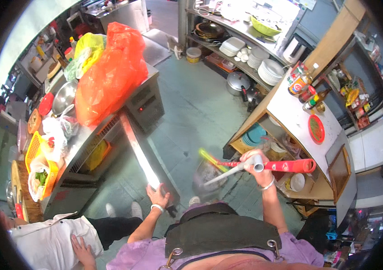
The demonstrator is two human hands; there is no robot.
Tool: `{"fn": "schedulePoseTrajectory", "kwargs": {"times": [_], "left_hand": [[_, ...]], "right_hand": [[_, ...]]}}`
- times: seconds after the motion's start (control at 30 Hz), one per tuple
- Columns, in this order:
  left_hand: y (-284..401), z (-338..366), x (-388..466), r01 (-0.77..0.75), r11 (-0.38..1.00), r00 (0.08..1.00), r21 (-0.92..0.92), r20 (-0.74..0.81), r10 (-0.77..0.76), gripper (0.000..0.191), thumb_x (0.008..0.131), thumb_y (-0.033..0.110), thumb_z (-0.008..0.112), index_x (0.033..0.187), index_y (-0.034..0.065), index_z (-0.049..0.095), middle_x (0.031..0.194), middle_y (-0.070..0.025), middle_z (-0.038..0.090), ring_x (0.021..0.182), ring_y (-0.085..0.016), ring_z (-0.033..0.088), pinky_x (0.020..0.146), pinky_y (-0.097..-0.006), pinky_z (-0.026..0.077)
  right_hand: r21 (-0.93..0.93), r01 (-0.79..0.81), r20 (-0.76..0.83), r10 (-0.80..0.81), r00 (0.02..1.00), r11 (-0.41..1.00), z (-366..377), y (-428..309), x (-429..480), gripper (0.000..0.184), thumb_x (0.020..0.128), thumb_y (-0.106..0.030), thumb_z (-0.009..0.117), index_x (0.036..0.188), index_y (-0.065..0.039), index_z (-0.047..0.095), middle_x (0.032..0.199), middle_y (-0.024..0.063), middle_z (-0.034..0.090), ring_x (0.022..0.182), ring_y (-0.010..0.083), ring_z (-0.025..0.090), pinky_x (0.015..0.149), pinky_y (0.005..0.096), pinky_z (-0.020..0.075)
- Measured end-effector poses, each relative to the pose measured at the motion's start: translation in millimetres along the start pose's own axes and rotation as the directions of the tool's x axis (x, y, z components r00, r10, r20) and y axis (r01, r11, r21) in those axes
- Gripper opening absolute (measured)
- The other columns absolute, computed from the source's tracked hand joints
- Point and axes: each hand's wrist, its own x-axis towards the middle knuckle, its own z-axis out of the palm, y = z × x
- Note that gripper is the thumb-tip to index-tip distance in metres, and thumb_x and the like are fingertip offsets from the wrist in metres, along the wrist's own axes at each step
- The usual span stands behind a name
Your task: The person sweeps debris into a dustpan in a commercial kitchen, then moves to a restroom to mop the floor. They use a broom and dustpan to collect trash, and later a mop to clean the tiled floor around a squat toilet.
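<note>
My right hand (258,168) grips two handles together: the red handle (289,166) of a broom and a grey tube handle (227,176). Below it, the broom's yellow-green head (208,158) lies over a blurred grey dustpan (205,177) close to the floor. My left hand (157,196) straddles the near end of a long metal door (141,157), thumb on one side and fingers on the other. That door stands out from the stainless steel counter unit (76,138).
A person in a white shirt (56,239) stands at my left. Bags, including a large red plastic bag (110,81), crowd the counter. To my right is a wooden cabinet (299,121) with bottles on top. A cat (175,48) is at the far doorway near a pot-and-dish shelf (208,44).
</note>
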Motion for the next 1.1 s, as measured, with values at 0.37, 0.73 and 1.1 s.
{"fn": "schedulePoseTrajectory", "kwargs": {"times": [0.37, 0.73, 1.1], "left_hand": [[-33, -15, 75, 0.577, 0.755, 0.765, -0.312, -0.118, -0.634, 0.064, 0.068, 0.027, 0.073, 0.124, 0.0113, 0.048, 0.135, -0.025, 0.03, 0.123, -0.042, 0.034, 0.104, -0.0473, 0.029], [238, -15, 307, 0.378, 0.496, 0.925, -0.782, 0.299, -0.233, 0.038, 0.085, 0.017, 0.061, 0.12, 0.0071, 0.052, 0.113, -0.0024, 0.056, 0.1, -0.012, 0.051, 0.085, -0.0282, 0.041], [331, -24, 515, 0.333, 0.535, 0.929, -0.776, 0.368, -0.044, 0.031, 0.088, 0.013, 0.058, 0.117, 0.0028, 0.053, 0.111, -0.0067, 0.06, 0.098, -0.012, 0.055, 0.081, -0.0254, 0.044]], "right_hand": [[0.14, 0.052, 0.015, -0.055, 0.998, 0.989, -35, 44, 153, 0.019, 0.079, -0.002, 0.064, 0.094, -0.003, 0.052, 0.092, 0.0099, 0.059, 0.085, 0.0175, 0.059, 0.076, 0.0312, 0.0502], [0.175, 0.079, 0.092, -0.096, 0.991, 0.981, -137, 109, 362, 0.023, 0.077, -0.006, 0.068, 0.093, -0.004, 0.053, 0.091, 0.0075, 0.059, 0.088, 0.0179, 0.058, 0.077, 0.0328, 0.0488], [-0.046, 0.022, 0.243, -0.01, 0.97, 0.999, -168, 193, 570, 0.024, 0.075, -0.001, 0.069, 0.093, -0.004, 0.054, 0.09, 0.0073, 0.059, 0.088, 0.0172, 0.059, 0.079, 0.0325, 0.0482]]}}
